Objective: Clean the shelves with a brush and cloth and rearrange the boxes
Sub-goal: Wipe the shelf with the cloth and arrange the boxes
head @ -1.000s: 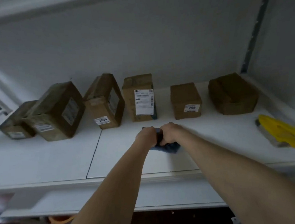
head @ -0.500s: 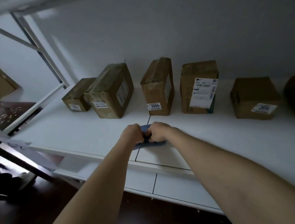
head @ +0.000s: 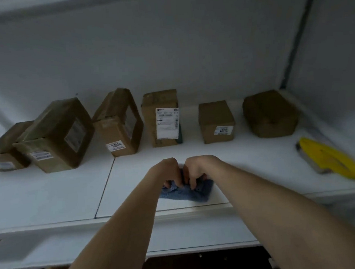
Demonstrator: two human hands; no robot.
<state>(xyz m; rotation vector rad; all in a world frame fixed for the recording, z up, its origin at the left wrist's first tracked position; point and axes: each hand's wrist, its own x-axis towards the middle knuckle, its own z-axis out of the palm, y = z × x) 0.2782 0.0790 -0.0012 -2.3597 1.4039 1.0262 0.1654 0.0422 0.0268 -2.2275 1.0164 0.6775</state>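
The white shelf (head: 50, 197) is stretching across the view from 9 to 3 o'clock, and a lower shelf (head: 43, 249) is showing beneath it toward 6 o'clock. Six brown cardboard boxes (head: 216, 120) are standing in a loose row along the back, from 9 round to 2 o'clock, near the grey wall (head: 165, 50). The big tilted box (head: 60, 137) at 10 o'clock is sitting askew, and the box marked 3004 (head: 118, 126) is leaning too. The tall labelled box (head: 160, 118) is standing upright at 12 o'clock. All are looking taped closed, so what they are holding cannot be told. Judging by the card, they are probably handling stiff and fairly light, and are best taken by two opposite sides.

The yellow brush (head: 331, 160) is lying at 3 o'clock, well apart from both hands. Its hard back is likely offering the firmest hold.

The blue cloth (head: 187, 194) is lying bunched at the centre of the shelf, near the front edge and at 6 o'clock from the tall labelled box. It is looking soft and limp, so gathering it into a wad should be giving the best purchase. The left hand (head: 168, 173) and right hand (head: 196, 171) are sitting side by side on it. Each grip is closed, with fingers curling down and pinching the fabric.
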